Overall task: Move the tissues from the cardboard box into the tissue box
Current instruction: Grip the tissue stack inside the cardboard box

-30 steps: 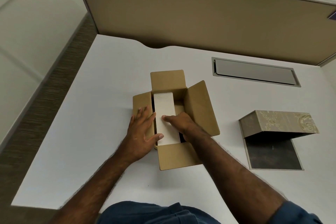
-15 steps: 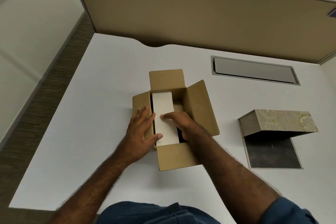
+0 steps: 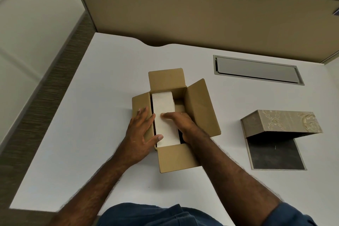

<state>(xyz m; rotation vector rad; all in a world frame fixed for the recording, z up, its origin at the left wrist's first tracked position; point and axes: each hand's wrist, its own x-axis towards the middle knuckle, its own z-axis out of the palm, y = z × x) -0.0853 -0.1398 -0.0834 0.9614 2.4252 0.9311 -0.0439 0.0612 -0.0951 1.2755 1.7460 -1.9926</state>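
Note:
A brown cardboard box (image 3: 200, 108) stands in the middle of the white desk with all its flaps folded outward. A white stack of tissues (image 3: 163, 108) stands in its left half, its top level with the rim. My left hand (image 3: 141, 134) lies on the left flap, thumb pressed against the stack's near left side. My right hand (image 3: 179, 121) reaches into the box on the stack's right side, fingers laid across the top of the tissues. The beige patterned tissue box (image 3: 282, 121) rests at the right, tipped up over its dark base panel (image 3: 275, 154).
A grey cable hatch (image 3: 256, 69) is set into the white desk (image 3: 91, 115) at the back right. A tan partition wall (image 3: 201, 14) runs along the back. The desk's left edge drops to a carpeted floor (image 3: 36, 106).
The tissue stack has risen slightly in the box between my hands. Both hands keep nearly the same grip on it.

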